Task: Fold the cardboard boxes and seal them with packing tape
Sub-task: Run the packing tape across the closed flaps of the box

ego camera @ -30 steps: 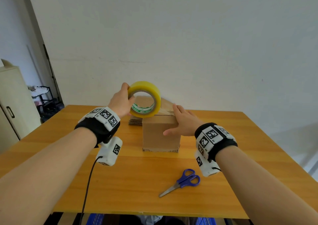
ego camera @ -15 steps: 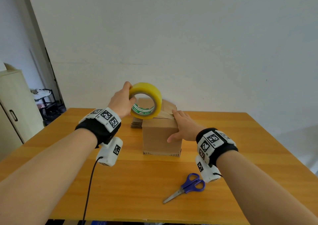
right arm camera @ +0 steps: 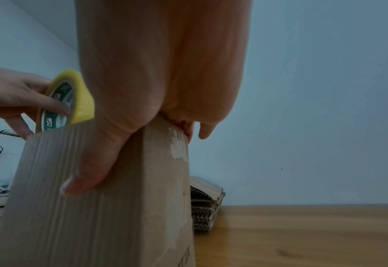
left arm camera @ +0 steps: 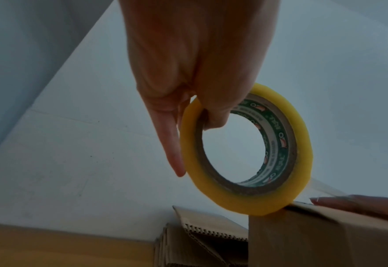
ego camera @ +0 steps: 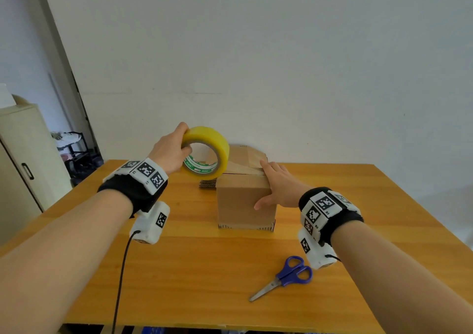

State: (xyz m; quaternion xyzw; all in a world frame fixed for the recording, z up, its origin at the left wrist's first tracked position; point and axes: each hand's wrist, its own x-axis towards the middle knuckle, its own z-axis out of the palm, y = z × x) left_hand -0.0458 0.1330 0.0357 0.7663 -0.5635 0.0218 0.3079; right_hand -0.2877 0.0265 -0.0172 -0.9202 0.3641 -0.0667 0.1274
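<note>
Yellow packing tape roll is pinched in the left hand, thumb inside the core, above the left top edge of the cardboard box standing mid-table. To its right, the right hand presses spread fingers on the box's top, thumb down its near face. Blue scissors lie nearer, right.

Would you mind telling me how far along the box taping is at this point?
Done: one cardboard box stands folded on the table. In hand: the left hand holds the tape roll, a strip running over the box top, where the right hand presses. Left: cutting with the scissors, then the flat cardboard stack behind.
</note>
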